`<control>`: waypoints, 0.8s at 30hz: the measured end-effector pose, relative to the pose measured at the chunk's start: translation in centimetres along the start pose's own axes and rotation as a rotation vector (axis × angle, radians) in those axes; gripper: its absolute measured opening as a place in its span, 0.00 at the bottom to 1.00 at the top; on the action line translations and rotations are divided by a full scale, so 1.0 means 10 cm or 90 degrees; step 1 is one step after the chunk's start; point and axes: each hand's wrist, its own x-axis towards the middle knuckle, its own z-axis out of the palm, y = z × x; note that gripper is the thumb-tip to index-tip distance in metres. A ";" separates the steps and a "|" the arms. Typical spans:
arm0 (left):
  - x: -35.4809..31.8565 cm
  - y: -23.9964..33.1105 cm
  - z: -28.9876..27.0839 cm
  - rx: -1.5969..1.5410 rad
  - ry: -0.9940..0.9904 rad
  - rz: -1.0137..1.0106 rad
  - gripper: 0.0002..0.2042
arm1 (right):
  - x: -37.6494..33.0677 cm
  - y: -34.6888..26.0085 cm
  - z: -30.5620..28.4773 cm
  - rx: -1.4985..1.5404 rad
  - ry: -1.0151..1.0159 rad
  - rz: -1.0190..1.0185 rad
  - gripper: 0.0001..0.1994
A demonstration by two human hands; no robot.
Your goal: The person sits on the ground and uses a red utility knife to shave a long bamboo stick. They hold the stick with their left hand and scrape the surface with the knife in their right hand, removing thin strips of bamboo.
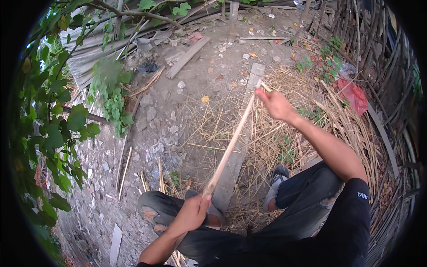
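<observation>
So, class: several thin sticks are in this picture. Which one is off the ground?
The long pale stick gripped at both ends: left hand near the knee, right hand stretched forward. The other short sticks lie loose on the stony dirt.

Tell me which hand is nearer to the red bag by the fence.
Right. The right hand holds the far end of the stick, a short way left of the red bag. The left hand holds the near end, much farther off.

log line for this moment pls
left hand: grips near end of bamboo strip | right hand: grips far end | strip: slanted above straw pile
</observation>
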 end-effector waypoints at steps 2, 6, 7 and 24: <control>-0.29 0.04 -0.06 -0.002 -0.021 0.030 0.20 | 0.26 0.72 -0.41 0.012 0.139 0.140 0.42; -0.39 -0.03 -0.20 -0.090 -0.003 -0.022 0.23 | 0.12 1.10 -0.40 -0.006 0.225 0.079 0.40; -0.35 -0.12 -0.18 -0.172 0.011 -0.051 0.24 | 0.05 0.96 -0.41 -0.005 0.200 0.073 0.40; 0.65 0.26 -0.06 -0.408 0.037 0.023 0.12 | -1.04 -0.93 -0.02 -0.015 -0.171 -0.295 0.25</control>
